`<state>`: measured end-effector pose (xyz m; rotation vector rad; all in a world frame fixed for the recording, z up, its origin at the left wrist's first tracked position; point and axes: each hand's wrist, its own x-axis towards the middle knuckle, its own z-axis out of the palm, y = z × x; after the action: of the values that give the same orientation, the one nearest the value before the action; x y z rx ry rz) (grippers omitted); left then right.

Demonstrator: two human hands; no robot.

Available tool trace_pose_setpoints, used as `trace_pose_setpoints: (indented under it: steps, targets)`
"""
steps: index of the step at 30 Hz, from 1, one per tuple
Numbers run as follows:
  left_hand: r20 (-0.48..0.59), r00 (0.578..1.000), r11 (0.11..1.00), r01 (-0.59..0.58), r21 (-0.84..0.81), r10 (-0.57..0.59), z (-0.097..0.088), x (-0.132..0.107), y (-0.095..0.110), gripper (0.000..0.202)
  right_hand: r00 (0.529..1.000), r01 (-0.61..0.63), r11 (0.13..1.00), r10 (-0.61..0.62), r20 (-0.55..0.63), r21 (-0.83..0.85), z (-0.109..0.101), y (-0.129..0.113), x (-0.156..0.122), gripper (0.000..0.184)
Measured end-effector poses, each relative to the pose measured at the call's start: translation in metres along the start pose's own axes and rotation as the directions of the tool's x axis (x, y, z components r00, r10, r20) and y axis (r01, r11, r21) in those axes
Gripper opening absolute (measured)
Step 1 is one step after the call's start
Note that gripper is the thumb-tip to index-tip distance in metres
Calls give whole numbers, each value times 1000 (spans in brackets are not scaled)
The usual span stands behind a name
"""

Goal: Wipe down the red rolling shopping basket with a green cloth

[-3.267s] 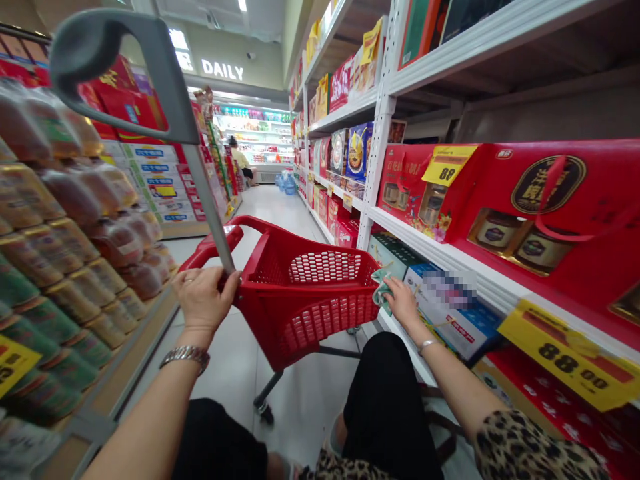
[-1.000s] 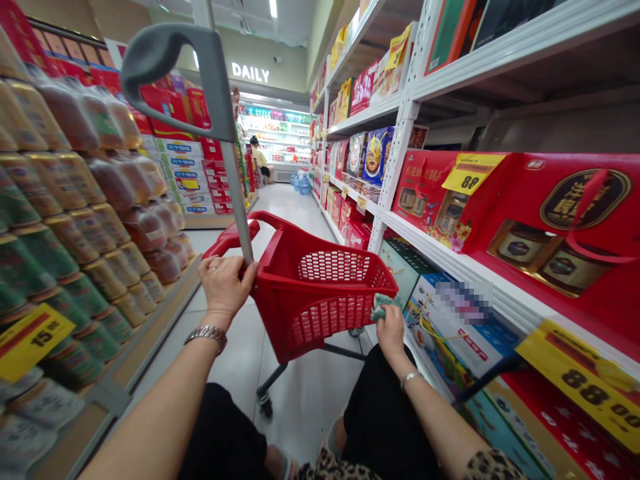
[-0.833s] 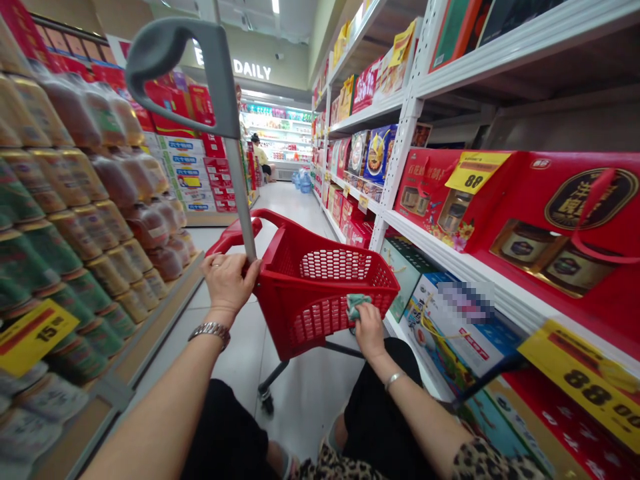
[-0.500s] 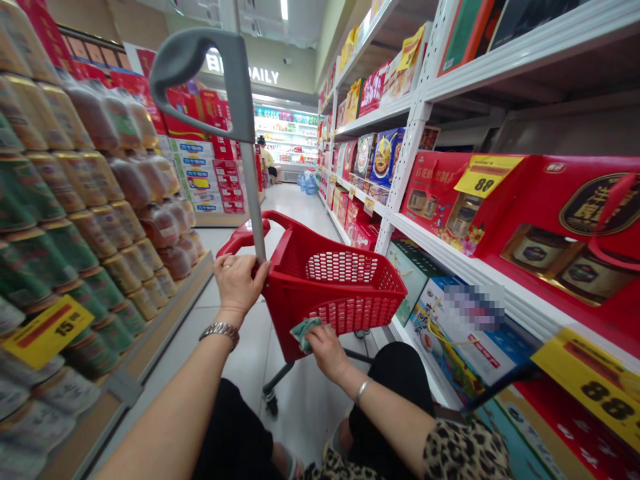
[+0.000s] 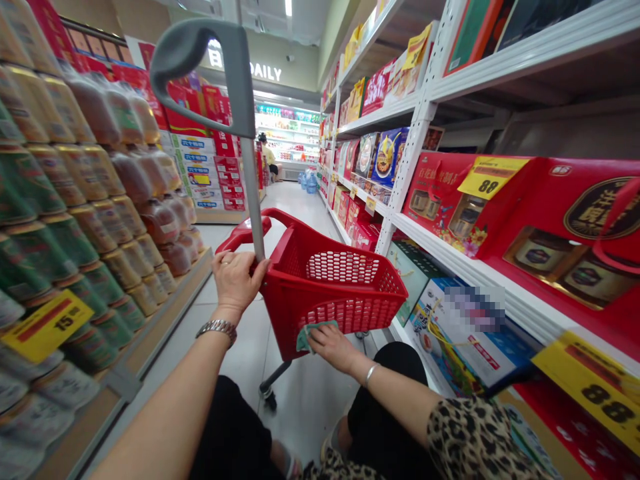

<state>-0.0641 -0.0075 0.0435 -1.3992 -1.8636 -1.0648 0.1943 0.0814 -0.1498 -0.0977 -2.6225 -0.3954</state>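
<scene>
Left fingers (image 5: 239, 270) wrap the grey metal pole (image 5: 249, 193), right fingers (image 5: 325, 339) press teal cloth (image 5: 310, 335) on the red plastic cart (image 5: 345, 310): hard pushing could roll it!
</scene>
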Motion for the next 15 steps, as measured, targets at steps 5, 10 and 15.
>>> trace_pose_setpoints:
  steps: [5, 10, 15]
  targets:
    - [2, 1000, 1000, 11, -10, -11, 1, 1, -1, 34, 1000, -9, 999, 10, 28, -40, -8, 34, -43, 17]
    - [17, 1000, 1000, 19, -14, -18, -1, 2, 1, 34, 995, -87, 992, 91, 41, -97, -23, 62, -78, 21]
    - [35, 999, 1000, 31, -6, -31, -2, 3, 3, 34, 968, -202, 972, 217, 127, -122, -39, 86, -111, 28]
